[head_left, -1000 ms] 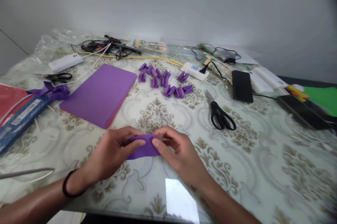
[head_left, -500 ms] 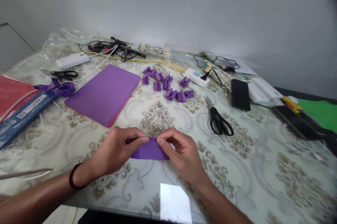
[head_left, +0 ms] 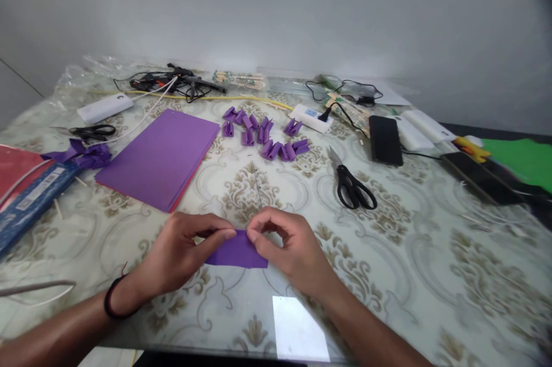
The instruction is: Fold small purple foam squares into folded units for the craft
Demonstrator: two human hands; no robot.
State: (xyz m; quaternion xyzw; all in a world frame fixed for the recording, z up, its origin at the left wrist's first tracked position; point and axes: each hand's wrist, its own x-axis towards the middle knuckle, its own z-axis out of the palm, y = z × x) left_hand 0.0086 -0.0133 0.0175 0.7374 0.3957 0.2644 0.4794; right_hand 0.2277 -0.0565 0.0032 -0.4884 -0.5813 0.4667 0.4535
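A small piece of purple paper (head_left: 238,252) is stretched between my two hands, just above the near part of the table. My left hand (head_left: 183,249) pinches its upper edge between thumb and fingertips. Close beside that pinch, my right hand (head_left: 288,246) grips the same edge in the same way. Parts of the paper's sides are covered by the fingers. Beyond the hands lie several folded purple paper pieces (head_left: 264,132). To their left, a stack of purple sheets (head_left: 159,154) has red paper showing beneath it.
Black-handled scissors (head_left: 351,183) lie right of centre, with a black phone (head_left: 385,140) behind them. A white power strip (head_left: 311,118) with a plugged-in cable sits farther back. Another pair of scissors (head_left: 95,132), a white power bank (head_left: 106,108) and crumpled purple paper (head_left: 88,154) are at left.
The whole scene has shifted slightly left as the head view turned. Both hands keep pinching the purple paper's upper edge, with fingertips slightly closer together.
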